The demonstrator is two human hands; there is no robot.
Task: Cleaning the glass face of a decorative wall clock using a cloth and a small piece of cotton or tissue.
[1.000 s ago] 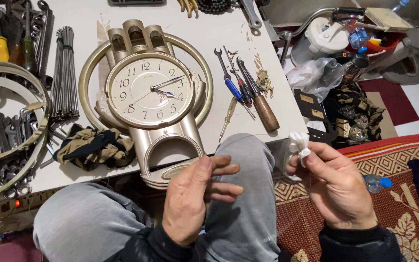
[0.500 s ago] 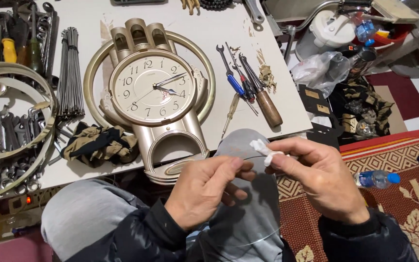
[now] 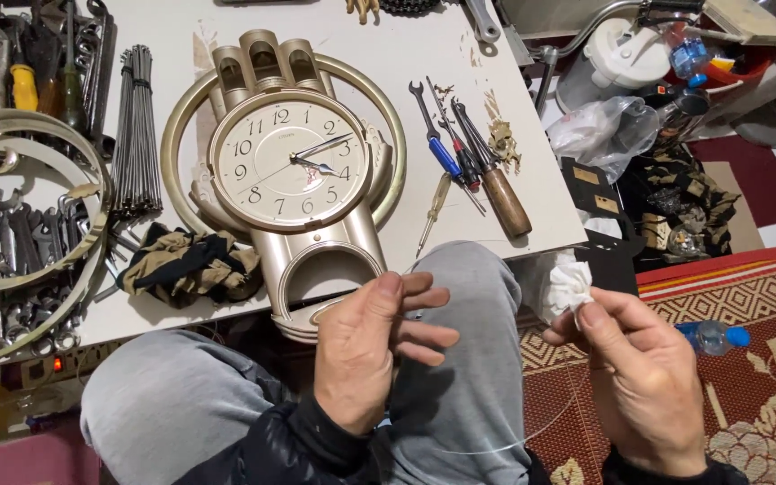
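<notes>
- Pinched between the thumb and forefinger of the right hand [image 3: 644,382] is a crumpled white tissue wad [image 3: 570,286], held just above the fingertips, over the edge of the red patterned carpet [image 3: 747,422].
- Left hand [image 3: 374,346] sits over the grey-trousered knee [image 3: 460,296], thumb pressed to the fingertips in a closed pinch; what it grips is too fine to tell for sure.
- A thin clear line [image 3: 532,436] sags in a curve between the two hands, running below both wrists.
- Both hands are apart, with the knee between them.
- Just beyond the left hand, on the white tabletop [image 3: 460,63], lies a large gold-coloured wall clock with a cream round dial [image 3: 287,162]; its lower arched part overhangs the table's near edge.
- Left of the clock's foot lies a bunched tan and black cloth [image 3: 186,268].
- Right of the clock lie a blue-handled screwdriver [image 3: 446,157], a small spanner [image 3: 419,99] and a wooden-handled tool [image 3: 505,199], side by side.
- A bundle of thin grey metal rods [image 3: 135,130] lies left of the clock, and beyond it a pale metal hoop [image 3: 38,211] over a heap of spanners.
- On the carpet near the right hand lies a clear plastic bottle with a blue cap [image 3: 711,337].
</notes>
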